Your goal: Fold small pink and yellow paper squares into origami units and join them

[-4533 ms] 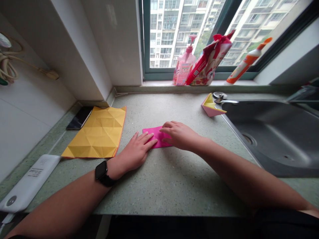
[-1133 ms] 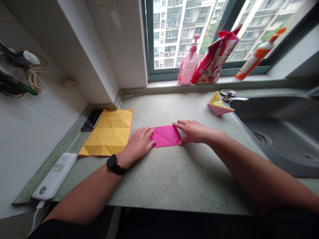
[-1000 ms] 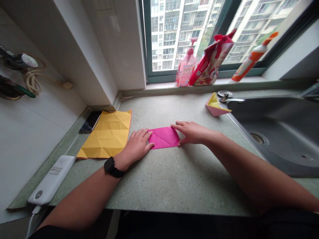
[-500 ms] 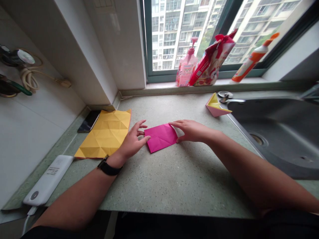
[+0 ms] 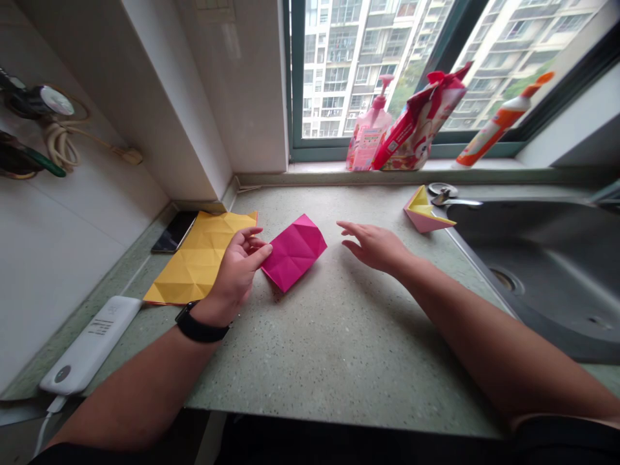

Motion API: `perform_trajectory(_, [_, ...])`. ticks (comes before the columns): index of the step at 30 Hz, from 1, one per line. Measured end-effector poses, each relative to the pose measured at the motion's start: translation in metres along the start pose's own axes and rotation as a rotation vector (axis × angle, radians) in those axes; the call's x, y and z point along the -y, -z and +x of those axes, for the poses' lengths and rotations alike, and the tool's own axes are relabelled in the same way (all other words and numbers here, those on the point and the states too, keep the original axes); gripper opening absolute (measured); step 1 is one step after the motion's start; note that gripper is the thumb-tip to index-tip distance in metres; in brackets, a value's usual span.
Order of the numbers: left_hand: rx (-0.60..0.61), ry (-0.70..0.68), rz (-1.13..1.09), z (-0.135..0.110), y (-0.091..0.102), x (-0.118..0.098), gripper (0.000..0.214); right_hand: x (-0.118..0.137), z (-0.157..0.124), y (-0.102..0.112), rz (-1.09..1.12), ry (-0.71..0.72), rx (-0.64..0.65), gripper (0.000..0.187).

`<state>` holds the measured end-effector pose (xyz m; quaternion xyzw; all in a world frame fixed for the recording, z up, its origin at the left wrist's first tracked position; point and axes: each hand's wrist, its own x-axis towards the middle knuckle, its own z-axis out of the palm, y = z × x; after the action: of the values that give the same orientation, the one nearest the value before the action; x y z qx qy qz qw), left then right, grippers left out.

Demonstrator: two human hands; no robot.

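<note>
A folded magenta sheet of origami paper (image 5: 294, 255), marked with crossing creases, is tilted over the middle of the counter. My left hand (image 5: 241, 268), with a black watch on its wrist, pinches the paper's left edge between thumb and fingers. To the right of the paper, and apart from it, my right hand (image 5: 372, 247) has its fingers stretched out and its thumb spread, holding nothing. Creased yellow paper (image 5: 194, 261) lies behind and left of my left hand. A folded pink and yellow paper piece (image 5: 426, 214) stands near the sink.
A dark phone (image 5: 175, 231) lies partly beside the yellow paper. A white power bank (image 5: 92, 345) with a cable is at the left. The steel sink (image 5: 547, 271) is on the right. A pink pump bottle (image 5: 369, 135), a red bag (image 5: 420, 123) and an orange bottle (image 5: 501, 123) stand on the sill.
My right hand has let go of the magenta paper and moved slightly right. My left hand now grips the paper and has shifted left with it, turning and lifting it.
</note>
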<state>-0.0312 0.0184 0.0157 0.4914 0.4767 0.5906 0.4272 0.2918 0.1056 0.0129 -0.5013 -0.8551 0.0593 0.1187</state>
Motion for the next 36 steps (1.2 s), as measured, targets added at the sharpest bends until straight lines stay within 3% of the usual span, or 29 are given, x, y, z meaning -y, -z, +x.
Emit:
perform_trajectory(4, [0.045,-0.284,0.165,-0.009,-0.002,-0.009,0.036,0.009,-0.004,0.011,0.104,0.065,-0.279,0.058])
perform_trajectory(6, [0.155,-0.384,0.263,-0.016,-0.005,-0.010,0.036,0.018,-0.007,0.015,0.153,0.205,-0.399,0.061])
perform_trajectory(8, [0.342,-0.456,0.384,-0.021,-0.008,-0.007,0.045,0.028,-0.010,0.015,0.188,0.429,-0.462,0.062])
perform_trajectory(11, [0.601,-0.510,0.603,-0.023,-0.008,0.003,0.061,0.042,-0.014,0.007,0.188,0.696,-0.388,0.056])
perform_trajectory(14, [0.689,-0.458,0.777,-0.021,-0.006,0.012,0.057,0.051,-0.016,-0.005,0.136,0.742,-0.259,0.037])
perform_trajectory(19, [0.670,-0.351,0.876,-0.020,-0.006,0.015,0.031,0.057,-0.019,-0.020,0.091,0.777,-0.091,0.026])
perform_trajectory(24, [0.714,-0.393,0.882,-0.021,-0.008,0.012,0.027,0.061,-0.018,-0.024,0.057,0.798,-0.104,0.015])
perform_trajectory(27, [0.694,-0.412,0.914,-0.020,-0.009,0.013,0.026,0.054,-0.015,-0.019,0.032,0.737,-0.097,0.018])
perform_trajectory(30, [0.642,-0.416,0.970,-0.018,-0.008,0.013,0.006,0.043,-0.012,-0.006,-0.001,0.622,-0.032,0.017])
perform_trajectory(36, [0.638,-0.448,0.958,-0.017,-0.008,0.014,0.011,0.034,-0.011,0.015,0.007,0.526,0.150,0.014])
